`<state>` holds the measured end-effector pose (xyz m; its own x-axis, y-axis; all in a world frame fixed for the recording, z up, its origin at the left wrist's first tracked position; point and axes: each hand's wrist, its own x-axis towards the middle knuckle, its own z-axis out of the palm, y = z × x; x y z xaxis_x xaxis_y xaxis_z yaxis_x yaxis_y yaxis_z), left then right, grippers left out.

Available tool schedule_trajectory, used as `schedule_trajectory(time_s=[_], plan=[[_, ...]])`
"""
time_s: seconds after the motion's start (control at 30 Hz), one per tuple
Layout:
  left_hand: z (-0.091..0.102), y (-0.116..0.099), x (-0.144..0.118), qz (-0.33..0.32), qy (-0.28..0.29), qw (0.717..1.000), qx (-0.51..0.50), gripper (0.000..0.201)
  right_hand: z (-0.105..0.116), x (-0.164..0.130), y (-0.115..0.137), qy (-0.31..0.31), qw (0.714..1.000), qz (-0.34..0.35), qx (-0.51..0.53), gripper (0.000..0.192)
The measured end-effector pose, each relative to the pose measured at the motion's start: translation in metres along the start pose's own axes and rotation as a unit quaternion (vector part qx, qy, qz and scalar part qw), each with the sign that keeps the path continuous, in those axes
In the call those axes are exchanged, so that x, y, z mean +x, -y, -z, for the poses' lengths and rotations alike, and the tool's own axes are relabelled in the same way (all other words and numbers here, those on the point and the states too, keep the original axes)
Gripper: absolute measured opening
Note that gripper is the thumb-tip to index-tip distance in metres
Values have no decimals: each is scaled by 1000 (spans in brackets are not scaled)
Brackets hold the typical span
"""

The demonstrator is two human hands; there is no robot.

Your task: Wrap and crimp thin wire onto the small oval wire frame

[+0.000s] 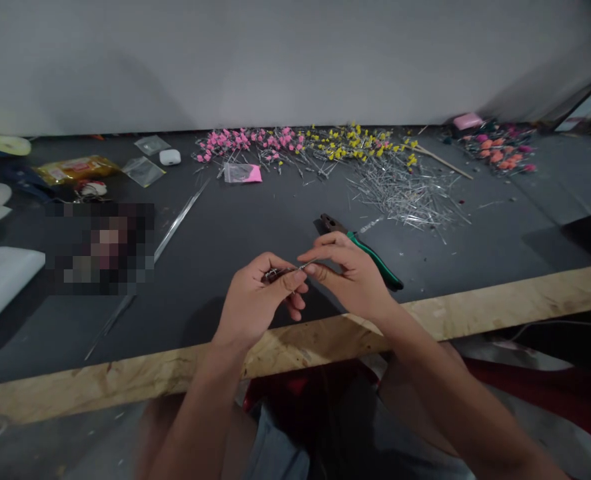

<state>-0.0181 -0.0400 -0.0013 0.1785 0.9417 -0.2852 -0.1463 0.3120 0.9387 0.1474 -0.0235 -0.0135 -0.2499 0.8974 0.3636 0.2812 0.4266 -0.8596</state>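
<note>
My left hand (258, 290) is closed, its thumb and fingers pinching a small bundle of thin silvery wire (274, 273) just above the table's front edge. My right hand (350, 273) meets it from the right, thumb and forefinger together on the wire's thin end. Its other fingers are partly curled. What else lies within the left fingers is hidden. Pliers (379, 260) with green handles lie beside and behind my right hand, touching neither wire nor left hand. Farther back sits a loose pile of short wires (410, 200).
Pink-tipped stems (230, 143) and yellow-tipped stems (360, 143) line the wall, with orange ones (502, 153) at right. Nearby are a pink packet (245, 173) and a wooden stick (445, 162). Long wires (180, 217), a white case (170, 157) and a white object (5, 283) lie left.
</note>
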Motion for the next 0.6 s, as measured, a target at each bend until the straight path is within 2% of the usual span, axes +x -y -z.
schedule_trajectory(time_s=[0.13,0.27,0.43,0.5,0.6], plan=[[-5,4,1,-79,-86,982,149,16,-10,-2,-2,-14,991,-107,78,12],[-6,7,-1,-145,-132,929,314,12,-16,-2,0,-26,965,-202,166,12],[-6,13,2,-192,-132,844,482,14,-21,-2,-2,-48,932,-262,247,17],[-7,15,4,-198,-120,827,513,16,-23,-2,-4,-63,920,-276,269,18],[-8,17,5,-200,-115,816,529,17,-24,-4,-7,-77,907,-292,292,18]])
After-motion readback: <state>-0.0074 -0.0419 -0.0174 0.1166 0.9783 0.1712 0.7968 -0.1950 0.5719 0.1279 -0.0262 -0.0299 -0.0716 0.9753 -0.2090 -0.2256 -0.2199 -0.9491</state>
